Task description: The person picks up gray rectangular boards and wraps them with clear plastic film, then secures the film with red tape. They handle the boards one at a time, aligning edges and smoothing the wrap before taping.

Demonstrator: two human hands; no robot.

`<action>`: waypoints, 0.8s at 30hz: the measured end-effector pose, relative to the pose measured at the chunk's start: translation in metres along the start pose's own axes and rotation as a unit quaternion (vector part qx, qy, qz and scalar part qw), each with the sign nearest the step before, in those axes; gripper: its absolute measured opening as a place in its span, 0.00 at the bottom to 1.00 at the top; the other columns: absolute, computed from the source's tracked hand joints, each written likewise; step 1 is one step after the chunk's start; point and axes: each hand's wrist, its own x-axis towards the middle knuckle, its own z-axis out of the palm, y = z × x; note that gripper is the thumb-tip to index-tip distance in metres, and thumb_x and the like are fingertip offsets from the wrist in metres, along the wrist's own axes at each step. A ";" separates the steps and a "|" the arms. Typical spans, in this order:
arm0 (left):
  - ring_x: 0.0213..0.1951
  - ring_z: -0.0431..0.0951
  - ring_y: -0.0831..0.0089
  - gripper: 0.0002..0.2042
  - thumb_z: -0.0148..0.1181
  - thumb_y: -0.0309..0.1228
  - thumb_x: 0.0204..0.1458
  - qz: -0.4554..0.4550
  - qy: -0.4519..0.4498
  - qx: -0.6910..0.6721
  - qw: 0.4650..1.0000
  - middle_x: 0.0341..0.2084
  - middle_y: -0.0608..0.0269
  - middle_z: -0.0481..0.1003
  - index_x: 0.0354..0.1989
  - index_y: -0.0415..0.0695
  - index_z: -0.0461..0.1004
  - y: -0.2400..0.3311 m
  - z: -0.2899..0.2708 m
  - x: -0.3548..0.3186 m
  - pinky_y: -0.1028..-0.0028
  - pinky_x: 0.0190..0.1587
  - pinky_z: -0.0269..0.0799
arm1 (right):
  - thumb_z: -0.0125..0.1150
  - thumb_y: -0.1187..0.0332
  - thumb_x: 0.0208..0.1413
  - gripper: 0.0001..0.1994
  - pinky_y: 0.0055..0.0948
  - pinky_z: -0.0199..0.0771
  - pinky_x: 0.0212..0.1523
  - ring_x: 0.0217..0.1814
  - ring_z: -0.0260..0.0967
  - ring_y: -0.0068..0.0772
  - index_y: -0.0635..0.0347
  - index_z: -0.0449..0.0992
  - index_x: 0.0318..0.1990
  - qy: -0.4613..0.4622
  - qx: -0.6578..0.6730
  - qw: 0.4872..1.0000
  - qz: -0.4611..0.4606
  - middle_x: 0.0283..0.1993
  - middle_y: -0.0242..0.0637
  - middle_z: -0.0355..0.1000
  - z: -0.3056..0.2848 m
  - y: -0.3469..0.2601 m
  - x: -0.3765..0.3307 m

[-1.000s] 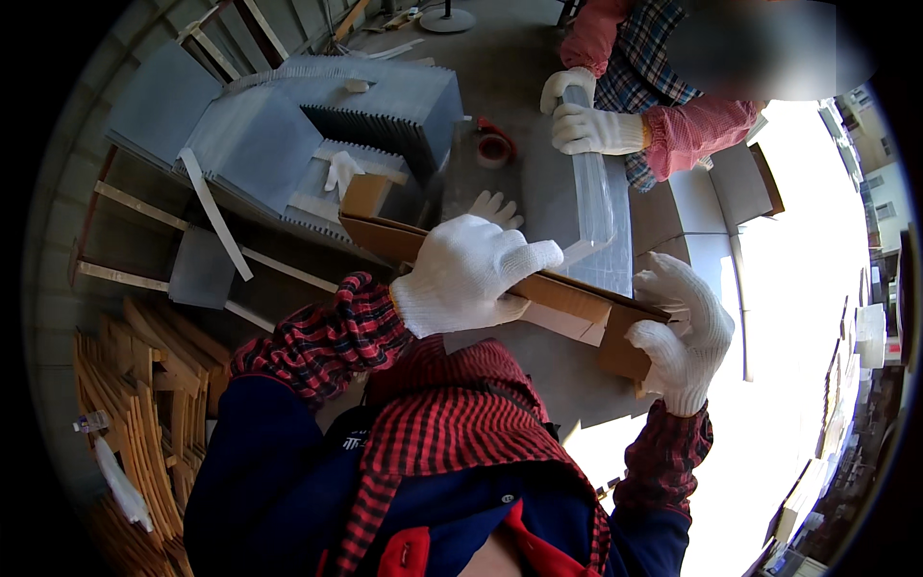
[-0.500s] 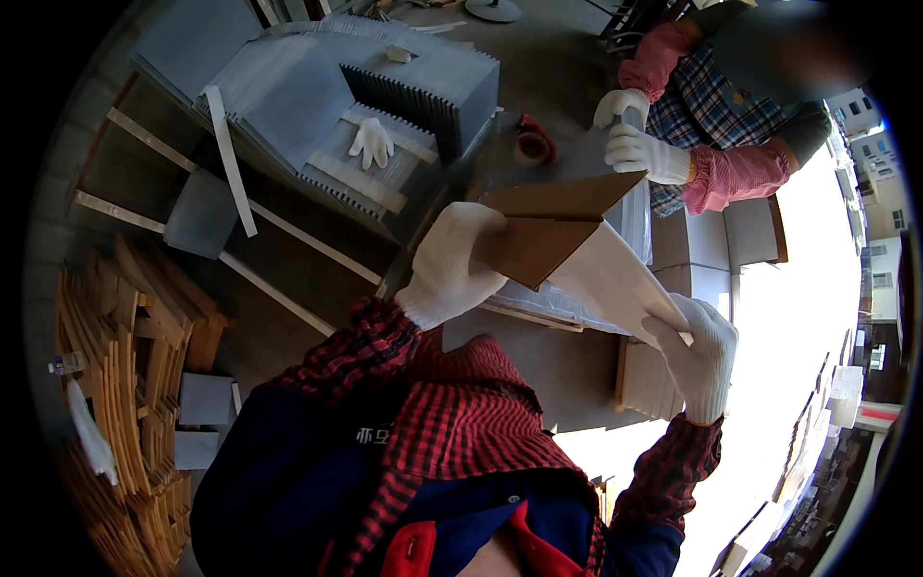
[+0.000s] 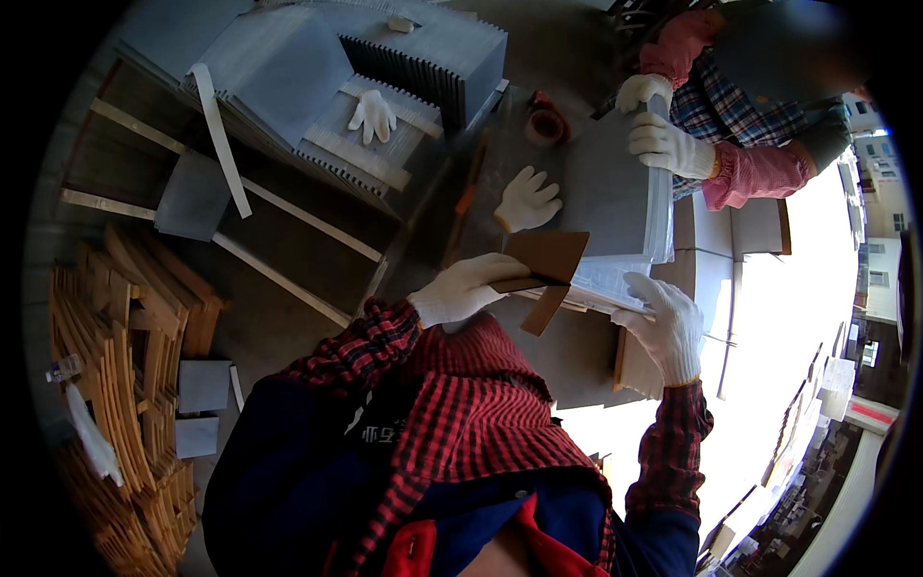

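Upper left of the frame: one stack of flat grey panels (image 3: 288,106). Right of centre: one grey panel pack with clear wrapping (image 3: 611,163), apparently steadied by two white-gloved co-worker's hands (image 3: 670,146). Centre: one folded brown cardboard piece (image 3: 558,256), pinched in the fingers of the white-gloved left hand (image 3: 463,288), perhaps to keep it level; white-gloved right hand (image 3: 670,332) with fingers curled, grasp impossible to tell. Upper middle: two loose white knitted gloves (image 3: 529,200), one red tape roll (image 3: 546,125).
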 end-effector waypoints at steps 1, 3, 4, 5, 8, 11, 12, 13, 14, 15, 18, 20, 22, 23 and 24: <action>0.61 0.71 0.56 0.21 0.53 0.30 0.59 0.000 -0.013 -0.004 1.000 0.58 0.54 0.72 0.62 0.42 0.71 0.001 -0.001 0.000 0.65 0.62 0.65 | 0.77 0.51 0.38 0.28 0.39 0.77 0.44 0.41 0.78 0.42 0.49 0.82 0.50 -0.011 0.003 1.000 0.009 0.41 0.36 0.81 0.000 0.002 -0.003; 0.64 0.68 0.58 0.24 0.52 0.28 0.58 -0.001 -0.042 -0.014 0.999 0.62 0.53 0.69 0.66 0.43 0.69 0.003 -0.004 0.002 0.66 0.65 0.63 | 0.75 0.47 0.41 0.30 0.40 0.77 0.46 0.43 0.78 0.44 0.49 0.81 0.52 -0.010 -0.006 1.000 0.007 0.45 0.38 0.81 -0.001 0.005 0.000; 0.66 0.66 0.59 0.26 0.52 0.27 0.57 -0.015 -0.074 -0.070 0.995 0.64 0.52 0.68 0.67 0.42 0.67 0.008 -0.006 0.004 0.67 0.67 0.61 | 0.73 0.44 0.43 0.31 0.40 0.76 0.47 0.44 0.78 0.45 0.50 0.80 0.53 -0.009 -0.012 1.000 0.011 0.47 0.39 0.81 -0.002 0.006 0.000; 0.67 0.64 0.59 0.27 0.51 0.27 0.56 -0.030 -0.106 -0.127 0.986 0.66 0.51 0.66 0.68 0.42 0.66 0.016 -0.008 0.007 0.67 0.68 0.59 | 0.69 0.41 0.46 0.31 0.41 0.76 0.48 0.46 0.77 0.46 0.50 0.80 0.54 -0.001 -0.009 1.000 -0.006 0.48 0.40 0.80 -0.003 0.010 0.000; 0.69 0.63 0.62 0.31 0.55 0.31 0.55 -0.074 -0.191 -0.293 0.934 0.67 0.49 0.65 0.69 0.35 0.63 0.017 -0.020 0.020 0.68 0.72 0.52 | 0.54 0.32 0.55 0.35 0.43 0.74 0.51 0.49 0.76 0.50 0.52 0.79 0.56 0.016 0.023 0.999 -0.031 0.51 0.43 0.79 -0.004 0.019 0.007; 0.68 0.64 0.64 0.30 0.55 0.35 0.61 -0.090 -0.197 -0.537 0.815 0.66 0.50 0.66 0.70 0.33 0.62 0.000 -0.017 0.022 0.69 0.72 0.53 | 0.37 0.30 0.62 0.39 0.45 0.72 0.53 0.51 0.75 0.51 0.53 0.78 0.58 0.009 0.053 0.999 -0.008 0.52 0.44 0.78 -0.005 0.013 0.016; 0.67 0.66 0.64 0.29 0.55 0.36 0.63 -0.123 -0.185 -0.550 0.805 0.65 0.51 0.68 0.70 0.35 0.62 -0.006 -0.017 0.024 0.70 0.70 0.56 | 0.37 0.32 0.63 0.37 0.44 0.72 0.53 0.51 0.75 0.51 0.53 0.78 0.58 0.012 0.058 0.998 -0.001 0.52 0.43 0.78 -0.005 0.014 0.016; 0.65 0.68 0.65 0.27 0.55 0.35 0.63 -0.167 -0.194 -0.465 0.847 0.63 0.52 0.69 0.68 0.35 0.64 -0.002 -0.018 0.028 0.70 0.68 0.59 | 0.38 0.33 0.64 0.36 0.44 0.72 0.54 0.51 0.74 0.51 0.53 0.78 0.58 0.013 0.060 0.998 0.008 0.52 0.43 0.78 -0.005 0.015 0.016; 0.63 0.70 0.66 0.25 0.54 0.34 0.63 -0.209 -0.199 -0.373 0.882 0.62 0.53 0.71 0.67 0.36 0.66 0.009 -0.017 0.034 0.70 0.66 0.63 | 0.38 0.35 0.66 0.34 0.44 0.72 0.54 0.51 0.74 0.51 0.53 0.78 0.57 0.014 0.064 0.998 0.015 0.52 0.42 0.78 -0.004 0.015 0.015; 0.60 0.72 0.67 0.23 0.54 0.33 0.63 -0.248 -0.203 -0.277 0.906 0.60 0.54 0.73 0.66 0.37 0.68 0.014 -0.014 0.040 0.70 0.63 0.66 | 0.39 0.38 0.66 0.32 0.44 0.72 0.54 0.51 0.74 0.50 0.52 0.79 0.56 0.005 0.055 0.998 0.019 0.52 0.42 0.79 -0.005 0.014 0.014; 0.52 0.77 0.69 0.18 0.55 0.33 0.63 -0.067 -0.223 -0.093 0.968 0.51 0.56 0.77 0.58 0.40 0.74 -0.007 0.010 0.053 0.69 0.55 0.73 | 0.42 0.45 0.68 0.26 0.44 0.72 0.53 0.51 0.74 0.49 0.52 0.81 0.53 -0.016 0.033 0.999 0.026 0.50 0.40 0.79 -0.008 0.011 0.017; 0.56 0.77 0.64 0.17 0.50 0.33 0.64 -0.140 -0.092 -0.493 0.854 0.52 0.52 0.78 0.57 0.41 0.75 -0.030 0.051 0.047 0.68 0.55 0.72 | 0.43 0.50 0.68 0.23 0.44 0.72 0.53 0.51 0.74 0.49 0.52 0.83 0.50 -0.023 0.023 0.999 0.027 0.50 0.39 0.79 -0.006 0.008 0.017; 0.59 0.75 0.59 0.17 0.48 0.33 0.65 -0.190 -0.095 -0.497 0.841 0.53 0.48 0.77 0.57 0.42 0.75 -0.024 0.062 0.056 0.67 0.57 0.72 | 0.45 0.52 0.66 0.21 0.44 0.72 0.53 0.50 0.74 0.49 0.53 0.83 0.48 -0.049 0.035 0.997 0.055 0.50 0.39 0.79 -0.001 0.009 0.015; 0.59 0.75 0.58 0.17 0.49 0.34 0.64 -0.158 -0.205 -0.201 0.945 0.52 0.48 0.77 0.56 0.42 0.75 0.001 0.048 0.074 0.66 0.57 0.72 | 0.46 0.53 0.66 0.20 0.44 0.72 0.53 0.50 0.74 0.49 0.53 0.83 0.47 -0.063 0.039 0.994 0.080 0.50 0.39 0.80 0.001 0.011 0.009; 0.59 0.75 0.57 0.17 0.50 0.35 0.63 -0.105 -0.288 0.117 0.945 0.52 0.47 0.77 0.56 0.42 0.75 0.017 0.041 0.086 0.65 0.57 0.72 | 0.47 0.54 0.66 0.19 0.44 0.72 0.53 0.50 0.74 0.49 0.53 0.83 0.46 -0.061 0.046 0.993 0.088 0.50 0.39 0.80 0.004 0.011 0.006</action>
